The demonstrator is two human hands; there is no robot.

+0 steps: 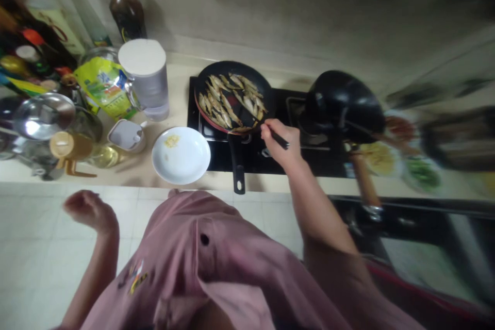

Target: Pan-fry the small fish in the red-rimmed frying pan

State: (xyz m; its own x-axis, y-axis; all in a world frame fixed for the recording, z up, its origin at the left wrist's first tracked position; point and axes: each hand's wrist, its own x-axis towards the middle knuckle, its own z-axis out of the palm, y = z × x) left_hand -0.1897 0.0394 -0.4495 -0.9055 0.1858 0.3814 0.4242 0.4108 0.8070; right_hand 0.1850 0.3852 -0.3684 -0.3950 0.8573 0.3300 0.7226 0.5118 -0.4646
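Note:
My right hand (284, 142) is closed around a pair of dark chopsticks (279, 140) at the lower right rim of a frying pan. Their far ends reach in among the fish and are hard to make out. Small browned fish (220, 100) lie in rows in the black frying pan (266, 85), which rests on the stove with its handle toward me. Off to the left, my left hand (91, 209) hangs in front of the counter edge, fingers loosely bent and holding nothing; it is slightly blurred. Nearest to it is a white plate (185, 162) with some yellowish bits on it.
A black wok (344, 105) with a wooden handle sits on the right burner. Beyond it are plates with chopped green food (423, 172) and yellow food (377, 159). At left stand a clear pitcher (149, 82), a yellow-green pouch (106, 87), a metal bowl (44, 116) and several bottles.

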